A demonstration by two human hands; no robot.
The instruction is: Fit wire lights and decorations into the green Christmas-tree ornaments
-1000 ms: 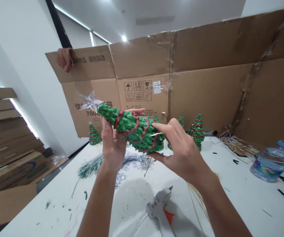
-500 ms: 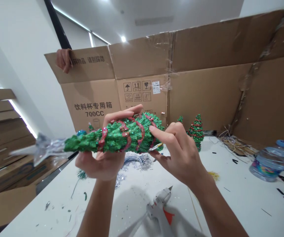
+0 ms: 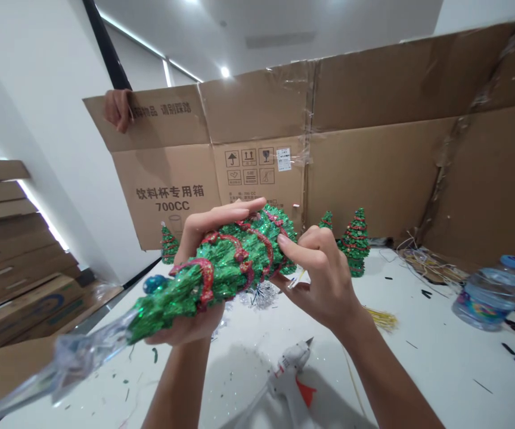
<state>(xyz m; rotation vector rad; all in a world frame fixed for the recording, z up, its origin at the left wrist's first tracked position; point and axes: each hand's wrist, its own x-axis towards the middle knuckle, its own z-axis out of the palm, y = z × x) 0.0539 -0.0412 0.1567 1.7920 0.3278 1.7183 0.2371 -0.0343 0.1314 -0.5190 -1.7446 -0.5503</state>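
Glittery miniature Christmas tree (image 3: 222, 265) held mid-air above white table (image 3: 440, 357), tip toward 8 o'clock. Left hand (image 3: 195, 280) cradles it, fingers curled around. Right hand (image 3: 324, 280) pinches base at 3 o'clock. Glue gun (image 3: 291, 369) at 6 o'clock below, water bottle (image 3: 490, 292) near right edge; cardboard wall (image 3: 374, 149) bounds 12 o'clock.

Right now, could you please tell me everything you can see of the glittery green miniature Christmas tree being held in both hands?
The glittery green miniature Christmas tree is a cone of rough, sequinned foliage wound with a red glitter garland. It lies tilted, tip pointing down-left, ending in a clear plastic star that is motion-blurred. A small blue bauble sits near the tip. The left hand cradles it from beneath, fingers over the top; the right hand presses its wide base end. It is held above the white table.
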